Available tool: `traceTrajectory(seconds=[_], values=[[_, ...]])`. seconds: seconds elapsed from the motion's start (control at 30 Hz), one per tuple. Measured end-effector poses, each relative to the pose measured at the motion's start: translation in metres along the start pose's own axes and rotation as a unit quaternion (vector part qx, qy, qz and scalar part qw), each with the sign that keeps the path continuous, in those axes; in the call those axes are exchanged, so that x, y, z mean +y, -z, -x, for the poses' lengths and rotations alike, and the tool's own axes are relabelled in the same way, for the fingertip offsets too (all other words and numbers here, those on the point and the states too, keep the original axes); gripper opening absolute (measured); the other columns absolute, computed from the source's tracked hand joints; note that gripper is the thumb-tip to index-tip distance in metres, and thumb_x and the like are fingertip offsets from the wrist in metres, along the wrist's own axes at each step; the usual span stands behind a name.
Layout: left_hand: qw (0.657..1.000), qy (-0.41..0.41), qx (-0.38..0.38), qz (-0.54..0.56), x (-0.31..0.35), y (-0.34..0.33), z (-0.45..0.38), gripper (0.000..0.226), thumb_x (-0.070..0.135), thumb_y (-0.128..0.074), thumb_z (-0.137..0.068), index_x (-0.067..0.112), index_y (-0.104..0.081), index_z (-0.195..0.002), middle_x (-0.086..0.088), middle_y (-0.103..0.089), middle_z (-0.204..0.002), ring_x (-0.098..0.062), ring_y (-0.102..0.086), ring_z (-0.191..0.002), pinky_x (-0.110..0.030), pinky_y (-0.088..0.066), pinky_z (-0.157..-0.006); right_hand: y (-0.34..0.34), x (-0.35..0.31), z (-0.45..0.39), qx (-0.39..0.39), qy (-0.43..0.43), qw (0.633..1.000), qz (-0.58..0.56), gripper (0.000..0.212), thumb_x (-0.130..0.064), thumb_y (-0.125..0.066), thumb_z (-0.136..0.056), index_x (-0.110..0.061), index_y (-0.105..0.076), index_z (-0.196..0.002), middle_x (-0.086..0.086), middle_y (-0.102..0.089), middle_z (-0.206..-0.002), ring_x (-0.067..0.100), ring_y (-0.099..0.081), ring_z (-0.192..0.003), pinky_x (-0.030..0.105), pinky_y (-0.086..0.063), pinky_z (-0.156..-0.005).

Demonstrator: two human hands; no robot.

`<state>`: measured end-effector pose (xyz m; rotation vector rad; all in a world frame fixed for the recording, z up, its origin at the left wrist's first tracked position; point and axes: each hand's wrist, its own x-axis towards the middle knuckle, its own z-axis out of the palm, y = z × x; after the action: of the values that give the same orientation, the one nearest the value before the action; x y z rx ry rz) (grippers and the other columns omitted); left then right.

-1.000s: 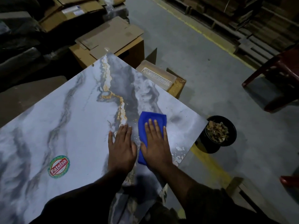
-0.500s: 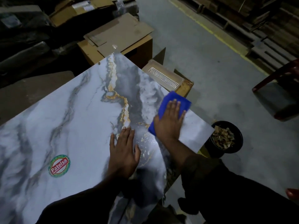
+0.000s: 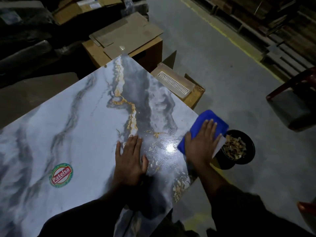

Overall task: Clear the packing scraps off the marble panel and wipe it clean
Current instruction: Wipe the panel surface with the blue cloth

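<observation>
The marble panel (image 3: 82, 127) is grey-white with dark and gold veins and carries a round red and green sticker (image 3: 61, 175). My left hand (image 3: 129, 159) lies flat on it with straight fingers, near the gold vein. My right hand (image 3: 202, 142) presses a folded blue cloth (image 3: 212, 119) flat at the panel's right corner, and the cloth hangs partly past the edge. A black bucket (image 3: 239, 161) holding brown packing scraps (image 3: 234, 147) stands on the floor just beyond that corner.
Cardboard boxes (image 3: 126, 43) with flattened sheets stand behind the panel's far end. An open box (image 3: 195, 94) with a white patterned piece sits to the right of it. A dark red chair (image 3: 295, 89) stands at the far right, and wooden pallets (image 3: 277, 23) line the back.
My right hand has slid the blue cloth from the panel's middle out to its right corner, above the bucket. My left hand has stayed flat in place.
</observation>
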<state>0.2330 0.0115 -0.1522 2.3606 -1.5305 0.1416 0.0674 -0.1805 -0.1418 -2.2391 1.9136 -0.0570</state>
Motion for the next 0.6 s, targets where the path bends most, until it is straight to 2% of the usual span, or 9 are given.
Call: traceTrajectory(seconds=[0.1, 0.23, 0.33, 0.4, 0.5, 0.6], values=[[1.000, 0.000, -0.003, -0.002, -0.001, -0.001, 0.001, 0.058, 0.028, -0.055, -0.092, 0.005, -0.053, -0.145, -0.012, -0.049, -0.154, -0.026, -0.041, -0.147, -0.059, -0.021, -0.122, -0.005, -0.052, -0.027, -0.013, 0.050, 0.999, 0.012, 0.083, -0.054, -0.032, -0.095, -0.002, -0.019, -0.159, 0.018, -0.018, -0.167, 0.032, -0.012, -0.156, 0.059, -0.013, -0.123], [1.000, 0.009, -0.004, 0.026, -0.002, 0.000, 0.001, 0.059, 0.023, -0.047, -0.093, -0.001, -0.047, -0.148, -0.017, -0.045, -0.156, -0.030, -0.040, -0.147, -0.058, -0.020, -0.123, -0.015, -0.099, 0.001, -0.017, 0.243, 0.968, 0.060, 0.082, -0.055, -0.030, -0.100, -0.006, -0.006, -0.161, 0.015, -0.003, -0.169, 0.031, 0.001, -0.157, 0.056, -0.006, -0.125], [0.993, 0.050, -0.006, 0.111, -0.003, 0.002, 0.004, 0.063, 0.026, -0.039, -0.095, -0.004, -0.040, -0.151, -0.020, -0.041, -0.157, -0.033, -0.034, -0.148, -0.052, -0.012, -0.126, -0.022, -0.088, 0.068, -0.041, 0.382, 0.923, 0.021, 0.075, -0.047, -0.035, -0.100, -0.009, -0.015, -0.161, 0.010, -0.010, -0.169, 0.025, 0.000, -0.157, 0.056, -0.011, -0.124], [0.987, 0.064, -0.012, 0.150, -0.003, 0.004, 0.005, 0.065, 0.029, -0.036, -0.096, -0.003, -0.037, -0.153, -0.019, -0.039, -0.159, -0.030, -0.030, -0.150, -0.048, -0.008, -0.127, -0.021, -0.058, 0.107, -0.050, 0.423, 0.905, -0.010, 0.072, -0.042, -0.040, -0.098, -0.013, -0.022, -0.161, 0.004, -0.016, -0.169, 0.019, -0.001, -0.157, 0.052, -0.012, -0.125], [0.987, 0.060, -0.019, 0.145, -0.003, 0.005, 0.004, 0.066, 0.031, -0.036, -0.097, -0.002, -0.036, -0.154, -0.018, -0.038, -0.159, -0.029, -0.030, -0.150, -0.048, -0.007, -0.128, -0.011, -0.003, 0.124, -0.059, 0.411, 0.909, -0.009, 0.076, -0.046, -0.046, -0.095, -0.017, -0.022, -0.161, -0.001, -0.012, -0.168, 0.017, -0.004, -0.157, 0.046, -0.005, -0.126], [0.989, 0.049, -0.021, 0.138, 0.001, 0.008, 0.003, 0.065, 0.031, -0.038, -0.096, -0.002, -0.038, -0.152, -0.018, -0.041, -0.156, -0.030, -0.033, -0.148, -0.050, -0.009, -0.128, -0.003, 0.026, 0.081, -0.006, 0.266, 0.963, 0.041, 0.076, -0.049, -0.035, -0.097, -0.013, -0.021, -0.161, 0.005, -0.014, -0.169, 0.022, -0.008, -0.157, 0.049, -0.010, -0.126]])
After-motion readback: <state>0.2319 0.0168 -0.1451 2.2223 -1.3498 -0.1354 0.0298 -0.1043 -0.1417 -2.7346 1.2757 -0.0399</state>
